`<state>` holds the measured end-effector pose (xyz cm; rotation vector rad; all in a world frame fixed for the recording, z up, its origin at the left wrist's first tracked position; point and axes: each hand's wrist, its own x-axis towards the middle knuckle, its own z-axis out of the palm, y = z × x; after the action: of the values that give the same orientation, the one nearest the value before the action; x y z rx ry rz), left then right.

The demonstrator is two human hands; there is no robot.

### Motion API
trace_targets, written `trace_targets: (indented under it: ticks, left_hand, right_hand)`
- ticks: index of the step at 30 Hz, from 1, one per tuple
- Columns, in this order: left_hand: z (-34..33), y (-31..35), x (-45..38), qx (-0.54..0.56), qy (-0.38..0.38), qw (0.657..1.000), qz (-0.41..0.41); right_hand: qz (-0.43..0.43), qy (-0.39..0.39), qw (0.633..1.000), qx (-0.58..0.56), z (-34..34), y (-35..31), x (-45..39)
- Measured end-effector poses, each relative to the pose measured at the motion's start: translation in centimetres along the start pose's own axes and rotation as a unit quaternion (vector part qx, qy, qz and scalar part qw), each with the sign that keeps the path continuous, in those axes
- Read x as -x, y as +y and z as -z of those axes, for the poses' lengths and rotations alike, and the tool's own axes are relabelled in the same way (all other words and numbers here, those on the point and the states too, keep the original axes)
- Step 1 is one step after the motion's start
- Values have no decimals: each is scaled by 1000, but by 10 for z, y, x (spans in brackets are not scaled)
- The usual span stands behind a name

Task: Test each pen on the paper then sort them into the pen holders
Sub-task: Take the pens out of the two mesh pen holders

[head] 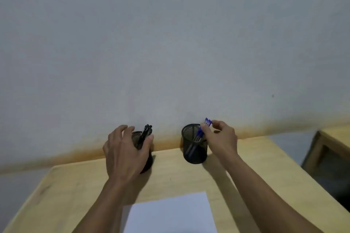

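Two black mesh pen holders stand near the far edge of the wooden table. My left hand [126,149] is wrapped around the left pen holder [148,162], from which several black pens [146,132] stick up. The right pen holder [195,149] contains several blue pens [199,135]. My right hand [220,138] is at its right rim, fingertips pinched on the blue caps [208,122] of pens that stand in it. A blank white sheet of paper [170,213] lies on the table in front of me, between my forearms.
The light wooden table [75,191] abuts a pale wall [170,43] with an orange-brown stain along its base. Another wooden piece of furniture [333,149] stands at the right, apart from the table.
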<state>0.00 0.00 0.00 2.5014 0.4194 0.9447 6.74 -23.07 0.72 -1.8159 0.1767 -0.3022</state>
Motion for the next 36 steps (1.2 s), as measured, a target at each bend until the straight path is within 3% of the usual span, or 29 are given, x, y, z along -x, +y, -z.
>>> trace_targets:
  ticks: [11,18,24,28,36]
  left_hand:
    - [-39,1,-10,-57,25,998,23]
    - [-42,5,-5,-28,40,999,12]
    - [-42,1,5,-26,52,998,-22]
    - [-42,1,8,4,63,998,-19]
    - [-38,0,9,76,72,994,-11]
  right_hand:
    - [-60,53,996,-36,-37,12,-30]
    - [24,14,999,-44,-31,23,-11]
    - [41,-23,998,-50,-32,44,-5]
    - [106,-10,993,-43,-37,45,-4]
    - [122,-19,990,-66,-31,30,-2]
